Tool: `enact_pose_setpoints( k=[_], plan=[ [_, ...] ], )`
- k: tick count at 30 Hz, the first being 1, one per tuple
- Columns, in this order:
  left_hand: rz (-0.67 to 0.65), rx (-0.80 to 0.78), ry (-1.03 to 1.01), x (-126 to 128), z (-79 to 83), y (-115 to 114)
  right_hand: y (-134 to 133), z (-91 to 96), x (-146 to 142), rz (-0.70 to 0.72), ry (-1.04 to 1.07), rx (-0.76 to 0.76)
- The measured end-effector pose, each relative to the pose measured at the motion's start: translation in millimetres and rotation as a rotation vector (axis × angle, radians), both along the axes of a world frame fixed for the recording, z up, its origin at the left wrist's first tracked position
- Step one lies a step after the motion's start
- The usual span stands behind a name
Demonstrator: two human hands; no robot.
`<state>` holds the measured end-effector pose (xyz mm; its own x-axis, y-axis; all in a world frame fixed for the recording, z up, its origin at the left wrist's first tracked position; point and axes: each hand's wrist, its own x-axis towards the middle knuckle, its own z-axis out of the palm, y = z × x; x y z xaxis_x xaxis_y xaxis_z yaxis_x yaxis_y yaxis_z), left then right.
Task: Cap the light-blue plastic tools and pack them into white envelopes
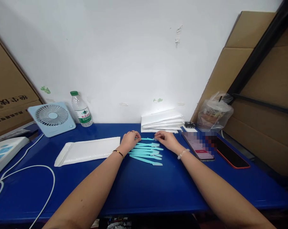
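Several slim turquoise plastic sticks with pale tips (pixel 146 153) lie in a row on the blue table (pixel 139 187). My left hand (pixel 130 140) and my right hand (pixel 164 138) each pinch one end of the farthest turquoise stick (pixel 147 139), holding it level just above the row. The fingers of both hands are curled closed on it. A thin bracelet sits on each wrist.
A white padded envelope (pixel 86 150) lies left of the sticks; a stack of them (pixel 161 122) is behind. A small fan (pixel 52 117), a water bottle (pixel 81 109), a white cable (pixel 27 178), two phones (pixel 231 156) and a bagged cup (pixel 214 114) stand around. Cardboard boxes flank both sides.
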<state>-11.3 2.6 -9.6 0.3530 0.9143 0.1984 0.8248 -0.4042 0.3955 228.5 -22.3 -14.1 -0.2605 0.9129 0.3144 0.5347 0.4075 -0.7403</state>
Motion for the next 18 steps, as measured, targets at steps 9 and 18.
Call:
enact_pose_setpoints(
  k=[9,18],
  plan=[
    [-0.027,-0.026,0.0,7.9,0.6,-1.2,-1.0,-6.0,-10.3,0.04,-0.068,0.043],
    [-0.211,-0.132,0.134,2.3,21.2,-20.3,-25.7,12.4,-12.1,0.122,-0.275,-0.025]
  ],
)
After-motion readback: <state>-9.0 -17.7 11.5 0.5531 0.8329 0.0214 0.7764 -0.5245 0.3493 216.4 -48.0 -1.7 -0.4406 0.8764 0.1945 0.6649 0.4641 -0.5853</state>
